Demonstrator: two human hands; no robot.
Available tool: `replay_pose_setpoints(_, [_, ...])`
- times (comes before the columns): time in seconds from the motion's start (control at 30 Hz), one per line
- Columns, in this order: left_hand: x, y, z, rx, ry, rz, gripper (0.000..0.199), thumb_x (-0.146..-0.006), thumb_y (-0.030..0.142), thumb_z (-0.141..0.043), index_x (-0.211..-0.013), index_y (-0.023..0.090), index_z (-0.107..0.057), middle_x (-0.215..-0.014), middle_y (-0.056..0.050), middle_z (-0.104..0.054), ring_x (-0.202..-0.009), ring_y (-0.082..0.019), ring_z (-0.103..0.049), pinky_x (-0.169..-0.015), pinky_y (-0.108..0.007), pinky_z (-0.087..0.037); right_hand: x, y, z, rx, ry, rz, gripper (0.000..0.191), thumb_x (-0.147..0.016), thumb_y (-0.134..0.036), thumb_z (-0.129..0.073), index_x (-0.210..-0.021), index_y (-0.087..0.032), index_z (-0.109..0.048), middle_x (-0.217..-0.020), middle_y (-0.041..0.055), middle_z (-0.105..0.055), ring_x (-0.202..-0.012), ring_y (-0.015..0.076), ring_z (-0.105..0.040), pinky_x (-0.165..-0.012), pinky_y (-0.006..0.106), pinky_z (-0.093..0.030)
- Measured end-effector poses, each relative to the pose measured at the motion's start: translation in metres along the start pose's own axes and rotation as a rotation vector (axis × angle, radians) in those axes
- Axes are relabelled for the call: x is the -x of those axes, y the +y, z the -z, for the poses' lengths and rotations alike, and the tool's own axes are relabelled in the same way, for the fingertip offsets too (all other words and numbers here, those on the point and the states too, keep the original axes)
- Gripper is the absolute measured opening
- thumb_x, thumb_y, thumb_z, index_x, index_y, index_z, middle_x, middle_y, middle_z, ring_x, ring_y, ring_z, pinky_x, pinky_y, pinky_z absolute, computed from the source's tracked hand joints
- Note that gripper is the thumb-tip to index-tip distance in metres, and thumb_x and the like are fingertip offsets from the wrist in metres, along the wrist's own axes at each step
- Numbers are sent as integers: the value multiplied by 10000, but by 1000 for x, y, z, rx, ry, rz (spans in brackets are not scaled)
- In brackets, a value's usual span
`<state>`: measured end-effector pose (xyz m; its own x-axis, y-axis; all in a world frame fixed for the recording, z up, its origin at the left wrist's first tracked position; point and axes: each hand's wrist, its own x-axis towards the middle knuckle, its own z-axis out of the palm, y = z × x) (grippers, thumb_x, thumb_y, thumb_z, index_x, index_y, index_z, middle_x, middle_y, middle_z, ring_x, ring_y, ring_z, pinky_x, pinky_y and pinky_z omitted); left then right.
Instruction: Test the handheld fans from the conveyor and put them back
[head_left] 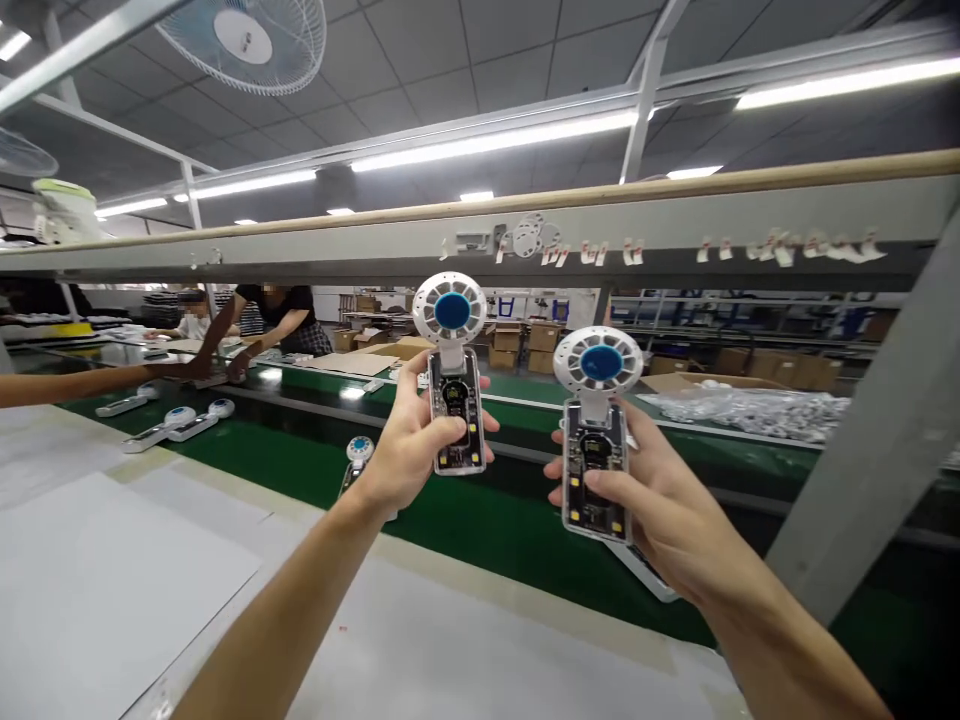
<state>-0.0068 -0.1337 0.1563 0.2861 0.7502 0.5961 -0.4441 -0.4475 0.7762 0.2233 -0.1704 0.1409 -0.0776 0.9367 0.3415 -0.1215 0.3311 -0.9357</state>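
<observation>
My left hand (405, 445) is closed around a small handheld fan (453, 315), held upright with its thumb on the clear body. That body shows a dark circuit board, and the round white vented head has a blue centre. A matching handheld fan (598, 365) is gripped in my right hand (652, 490), its thumb also across the front. Both fans are raised above the green conveyor belt (510, 520). Behind my left wrist another such fan (360, 450) lies partly hidden on the belt. Below my right hand shows part of a white device (643, 572), mostly covered.
More fans (180, 422) lie on the belt at left. A bare forearm (82, 385) reaches in there, and people work farther back. A shelf beam (337, 245) with stuck labels crosses above. A slanted post (862, 430) and bagged white parts (757, 410) are at right.
</observation>
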Motion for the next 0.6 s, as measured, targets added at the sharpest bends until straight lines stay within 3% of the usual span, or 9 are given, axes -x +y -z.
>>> replay_pose_setpoints(0.27, [13, -20, -12, 56, -123, 33, 739, -869, 183, -668, -1445, 294, -218, -1197, -74, -636, -731, -174, -735, -647, -321, -612, 0, 16, -11, -62, -60, 115, 797, -896, -271, -692, -1561, -354, -260, -1108, 55, -719, -825, 208, -726, -726, 377, -626])
replay_pose_setpoints(0.37, [13, -23, -11, 54, -128, 29, 748, -873, 178, -663, -1459, 292, -212, -1185, -74, -645, -735, -176, -734, -655, -332, -614, -2, 19, -12, -83, -97, 151, 779, -892, -261, -699, -1545, -337, -283, -1175, 66, -716, -874, 208, -727, -742, 366, -628])
replay_pose_setpoints(0.53, [14, -22, -13, 87, -154, 44, 760, -876, 163, -656, -1457, 280, -180, -1146, -70, -676, -740, -180, -734, -656, -329, -616, -2, 15, -13, -90, -134, 149, 778, -904, -246, -680, -1551, -311, -254, -1070, 48, -745, -826, 198, -727, -747, 364, -627])
replay_pose_setpoints(0.6, [14, -21, -14, 96, -153, 52, 739, -876, 152, -649, -1442, 275, -191, -1146, -71, -676, -739, -177, -731, -650, -325, -617, -2, 13, -14, -99, -132, 142, 780, -895, -235, -685, -1547, -313, -262, -1139, 56, -735, -860, 203, -731, -758, 371, -631])
